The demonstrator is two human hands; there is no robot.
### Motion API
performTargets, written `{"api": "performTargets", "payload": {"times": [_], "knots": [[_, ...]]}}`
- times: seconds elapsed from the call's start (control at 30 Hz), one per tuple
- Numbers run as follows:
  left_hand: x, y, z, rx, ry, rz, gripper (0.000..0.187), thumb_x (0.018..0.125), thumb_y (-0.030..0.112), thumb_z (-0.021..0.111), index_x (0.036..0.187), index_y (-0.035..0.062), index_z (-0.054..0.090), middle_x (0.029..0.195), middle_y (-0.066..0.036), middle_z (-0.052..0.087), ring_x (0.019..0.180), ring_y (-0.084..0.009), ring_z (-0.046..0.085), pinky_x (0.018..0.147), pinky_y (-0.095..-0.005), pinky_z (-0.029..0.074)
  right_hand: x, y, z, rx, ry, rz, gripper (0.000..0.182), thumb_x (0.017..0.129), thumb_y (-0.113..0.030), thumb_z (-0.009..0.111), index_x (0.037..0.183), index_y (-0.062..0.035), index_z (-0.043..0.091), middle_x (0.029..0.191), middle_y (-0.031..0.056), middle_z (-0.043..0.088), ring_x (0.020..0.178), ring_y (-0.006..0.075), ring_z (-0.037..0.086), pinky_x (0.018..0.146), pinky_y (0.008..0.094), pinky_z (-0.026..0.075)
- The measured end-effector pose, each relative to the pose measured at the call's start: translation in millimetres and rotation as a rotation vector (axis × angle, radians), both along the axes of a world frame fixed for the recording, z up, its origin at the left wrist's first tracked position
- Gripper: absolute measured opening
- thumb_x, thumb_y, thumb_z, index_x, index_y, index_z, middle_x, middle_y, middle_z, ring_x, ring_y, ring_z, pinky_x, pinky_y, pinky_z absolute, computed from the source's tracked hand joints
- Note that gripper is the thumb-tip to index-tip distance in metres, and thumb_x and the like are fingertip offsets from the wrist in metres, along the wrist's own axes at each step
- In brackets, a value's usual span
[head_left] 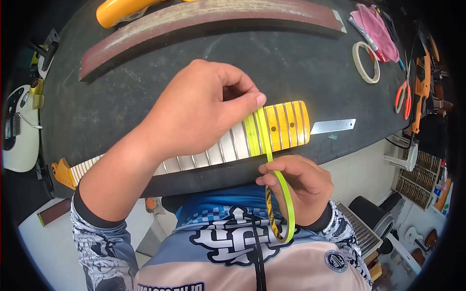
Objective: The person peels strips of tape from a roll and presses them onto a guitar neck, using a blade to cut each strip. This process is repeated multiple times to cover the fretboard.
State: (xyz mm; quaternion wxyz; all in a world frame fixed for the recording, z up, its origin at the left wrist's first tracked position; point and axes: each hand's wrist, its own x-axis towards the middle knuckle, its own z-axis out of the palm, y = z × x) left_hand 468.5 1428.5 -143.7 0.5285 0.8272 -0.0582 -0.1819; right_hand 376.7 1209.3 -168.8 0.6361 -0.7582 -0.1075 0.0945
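Observation:
A guitar neck [286, 127] lies across the bench, its headstock end at the far left. Pale tape [213, 154] covers much of the fretboard between the frets, while the yellow wood at the right end is bare. My left hand [204, 106] pinches the end of a yellow-green tape strip [262, 127] at the neck's far edge. That strip runs across the board between frets, beside more yellow-green tape. Below the near edge, my right hand [303, 186] has its fingers closed on the yellow-green tape roll [290, 211], from which the strip comes.
A flat metal blade [334, 126] lies off the neck's right end. Behind is a long sanding block [208, 29]. On the right are a masking tape roll [361, 63], a pink cloth [374, 31] and red-handled scissors [404, 99]. A white device [22, 131] stands left.

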Motion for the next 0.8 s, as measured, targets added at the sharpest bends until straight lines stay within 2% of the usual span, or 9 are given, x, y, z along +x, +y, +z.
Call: {"api": "performTargets", "payload": {"times": [0.43,0.8], "knots": [[-0.8,-2.1,-0.1,0.031,0.009,0.02,0.025,0.095,0.022,0.074,0.094,-0.0031,0.074,0.071,-0.001,0.068,0.064,-0.0035,0.059,0.057,-0.0229,0.047,2.9,-3.5,-0.8,-0.055,-0.019,0.046,0.018,0.088,0.003,0.077,0.105,0.004,0.072,0.094,0.0157,0.075,0.079,0.0188,0.075,0.07,0.0273,0.06],[-0.3,-2.1,-1.2,0.034,0.005,0.024,0.025,0.095,0.021,0.074,0.093,-0.0036,0.074,0.071,-0.001,0.068,0.063,-0.0035,0.058,0.056,-0.023,0.046,3.9,-5.9,0.1,-0.074,-0.013,0.067,0.018,0.086,0.004,0.077,0.104,0.0036,0.073,0.094,0.0158,0.075,0.077,0.0182,0.075,0.069,0.027,0.059]]}}
